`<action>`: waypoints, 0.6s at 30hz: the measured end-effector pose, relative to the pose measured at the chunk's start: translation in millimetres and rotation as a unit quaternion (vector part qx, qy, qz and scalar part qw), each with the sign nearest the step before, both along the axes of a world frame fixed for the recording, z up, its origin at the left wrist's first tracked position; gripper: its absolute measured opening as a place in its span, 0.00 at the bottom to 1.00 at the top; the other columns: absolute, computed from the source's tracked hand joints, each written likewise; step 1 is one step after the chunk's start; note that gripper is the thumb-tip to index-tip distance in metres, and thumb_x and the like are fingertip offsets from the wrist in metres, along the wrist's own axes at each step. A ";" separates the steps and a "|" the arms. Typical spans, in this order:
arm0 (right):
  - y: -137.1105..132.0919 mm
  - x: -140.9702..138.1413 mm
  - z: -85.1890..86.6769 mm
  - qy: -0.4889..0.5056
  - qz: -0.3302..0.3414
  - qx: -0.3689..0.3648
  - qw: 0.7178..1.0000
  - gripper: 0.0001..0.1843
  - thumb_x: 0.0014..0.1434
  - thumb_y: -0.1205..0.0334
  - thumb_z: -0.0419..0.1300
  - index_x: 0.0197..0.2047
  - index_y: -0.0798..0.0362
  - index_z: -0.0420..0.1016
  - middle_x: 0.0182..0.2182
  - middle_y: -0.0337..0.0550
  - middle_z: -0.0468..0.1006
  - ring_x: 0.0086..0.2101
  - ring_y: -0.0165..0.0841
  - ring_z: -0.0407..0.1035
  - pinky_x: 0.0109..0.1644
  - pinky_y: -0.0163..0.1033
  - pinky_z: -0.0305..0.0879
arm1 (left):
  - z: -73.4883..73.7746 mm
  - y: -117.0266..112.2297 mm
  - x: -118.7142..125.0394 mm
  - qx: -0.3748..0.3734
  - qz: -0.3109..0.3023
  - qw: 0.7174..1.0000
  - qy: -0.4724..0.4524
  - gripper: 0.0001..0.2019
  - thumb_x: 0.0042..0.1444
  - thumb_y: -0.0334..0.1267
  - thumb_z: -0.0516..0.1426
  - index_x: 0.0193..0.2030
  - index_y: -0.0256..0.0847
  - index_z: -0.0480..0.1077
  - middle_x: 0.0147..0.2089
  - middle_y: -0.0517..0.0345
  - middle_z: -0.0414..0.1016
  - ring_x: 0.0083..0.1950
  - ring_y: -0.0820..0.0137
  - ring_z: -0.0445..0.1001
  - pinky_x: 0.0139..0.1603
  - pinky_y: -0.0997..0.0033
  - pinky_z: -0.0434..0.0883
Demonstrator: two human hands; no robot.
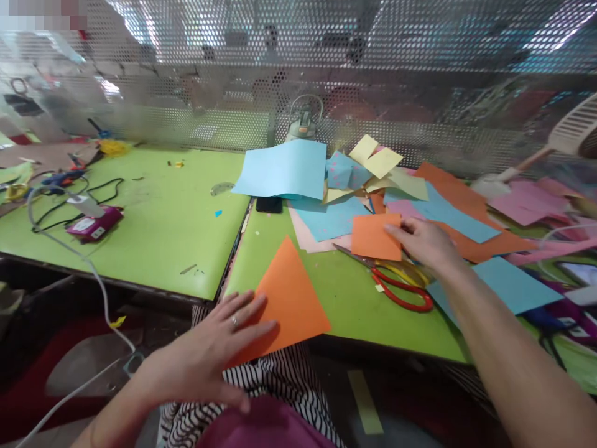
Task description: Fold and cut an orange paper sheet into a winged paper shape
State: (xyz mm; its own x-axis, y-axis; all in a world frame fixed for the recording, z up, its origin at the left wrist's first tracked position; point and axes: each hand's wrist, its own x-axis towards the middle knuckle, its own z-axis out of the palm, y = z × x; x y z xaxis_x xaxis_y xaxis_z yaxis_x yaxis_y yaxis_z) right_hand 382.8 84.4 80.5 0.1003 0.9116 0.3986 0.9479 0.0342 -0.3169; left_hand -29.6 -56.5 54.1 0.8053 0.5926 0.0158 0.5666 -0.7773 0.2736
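My left hand [219, 342] lies with fingers spread on an orange paper sheet [291, 298] with a pointed top corner, which hangs partly over the table's front edge. Between the thumb and fingers of my right hand [426, 242] is a smaller orange paper piece [375, 236]. Just below that piece rest red-handled scissors [403, 292], blades pointing left, with a yellow-handled item [405, 272] partly hidden behind them. A large light-blue paper sheet [284, 171] stands bent at the back, and another blue sheet [333, 218] lies in front of it.
Several coloured paper scraps, including yellow pieces [382, 162] and pink sheets [529, 202], cover the right side. A black phone-like object [269, 204] sits near the table seam. On the left stand a purple power strip [96, 224] and a white cable [100, 280]. A perforated metal panel [186, 87] closes the back.
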 end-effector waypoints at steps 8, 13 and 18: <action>-66.5 -74.5 -8.2 -0.134 0.168 0.106 0.971 0.25 0.65 0.51 0.51 0.58 0.60 0.67 0.53 0.61 0.74 0.54 0.48 0.66 0.57 0.52 0.61 | -36.7 -28.6 18.4 0.157 0.137 0.977 0.045 0.27 0.60 0.29 0.56 0.65 0.48 0.60 0.70 0.47 0.58 0.69 0.52 0.59 0.64 0.48 0.64; -128.0 -136.2 -37.5 -0.162 0.386 0.044 0.907 0.34 0.60 0.46 0.57 0.65 0.56 0.61 0.55 0.54 0.74 0.54 0.44 0.66 0.56 0.53 0.63 | -27.1 -37.8 51.3 0.156 0.189 0.969 -0.020 0.30 0.65 0.53 0.49 0.65 0.33 0.59 0.66 0.38 0.64 0.63 0.54 0.67 0.58 0.55 0.70; -141.6 -136.6 -67.8 -0.168 0.386 0.042 0.906 0.30 0.56 0.72 0.50 0.63 0.58 0.63 0.56 0.53 0.74 0.56 0.41 0.66 0.58 0.53 0.62 | -5.7 -23.9 53.1 0.127 0.152 0.976 -0.093 0.26 0.67 0.46 0.46 0.66 0.33 0.57 0.65 0.40 0.65 0.64 0.61 0.67 0.59 0.61 0.70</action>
State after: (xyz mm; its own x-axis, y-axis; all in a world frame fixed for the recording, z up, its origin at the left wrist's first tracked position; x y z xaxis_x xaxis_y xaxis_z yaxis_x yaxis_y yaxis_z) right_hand 246.2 -57.2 12.7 -0.6935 0.6236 0.3608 0.6740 0.7385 0.0191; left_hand 23.5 -80.4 48.4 0.5613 0.7621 0.3227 0.7408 -0.6365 0.2147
